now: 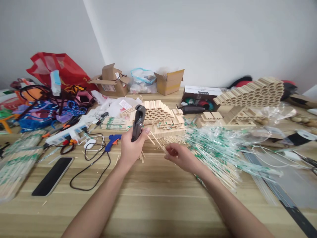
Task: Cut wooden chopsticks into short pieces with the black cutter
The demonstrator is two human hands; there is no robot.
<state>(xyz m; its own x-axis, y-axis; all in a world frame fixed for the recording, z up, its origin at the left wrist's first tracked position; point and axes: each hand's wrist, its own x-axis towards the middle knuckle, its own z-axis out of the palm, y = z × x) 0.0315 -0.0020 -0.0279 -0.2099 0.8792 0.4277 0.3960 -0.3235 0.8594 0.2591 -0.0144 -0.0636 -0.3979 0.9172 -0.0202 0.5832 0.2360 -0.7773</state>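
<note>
My left hand [131, 147] is closed round a black hand tool with a hooked, C-shaped head [139, 120], held upright over the table. A short piece of pale wooden stick [151, 140] shows just right of my left thumb. In a pinch, my right hand [182, 157] grips a thin wooden chopstick [157, 140], which slants up to the left toward the left hand. Right behind both hands stands a stacked structure of glued wooden sticks [158, 114]. Small cut stick pieces [173, 140] lie scattered at its foot.
Plastic-wrapped chopsticks [218, 155] spread to the right. On the left are a blue glue gun [112, 140] with its looping cable, a phone [52, 177], a power strip [66, 133] and chopstick bundles [17, 165]. A larger stick structure [252, 94] stands at the back right.
</note>
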